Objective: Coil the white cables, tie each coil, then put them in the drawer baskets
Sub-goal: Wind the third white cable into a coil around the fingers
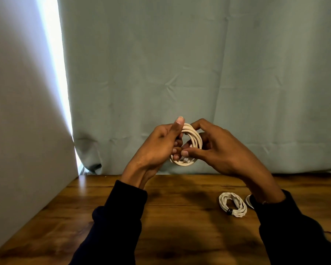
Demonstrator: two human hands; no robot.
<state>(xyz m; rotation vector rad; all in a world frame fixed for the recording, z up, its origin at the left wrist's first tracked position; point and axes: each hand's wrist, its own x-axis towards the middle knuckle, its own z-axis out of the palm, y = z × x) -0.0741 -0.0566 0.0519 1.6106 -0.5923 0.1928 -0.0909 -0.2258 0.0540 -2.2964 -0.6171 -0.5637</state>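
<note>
A white cable coil [193, 138] is held up in the air above the wooden table [172, 226], in front of the curtain. My left hand [159, 146] grips its left side, thumb pointing up against the loops. My right hand [218, 150] holds the right side, its thumb and fingers pinching the strands near the coil's lower middle. A tied white coil [232, 204] with a dark band lies flat on the table at the right. A second white coil [249, 201] peeks out just behind my right wrist, mostly hidden by the sleeve.
A grey-green curtain [199, 73] hangs behind the table's far edge. A pale wall panel [17, 111] stands along the left side, with a bright gap beside it. No drawer or baskets are in view.
</note>
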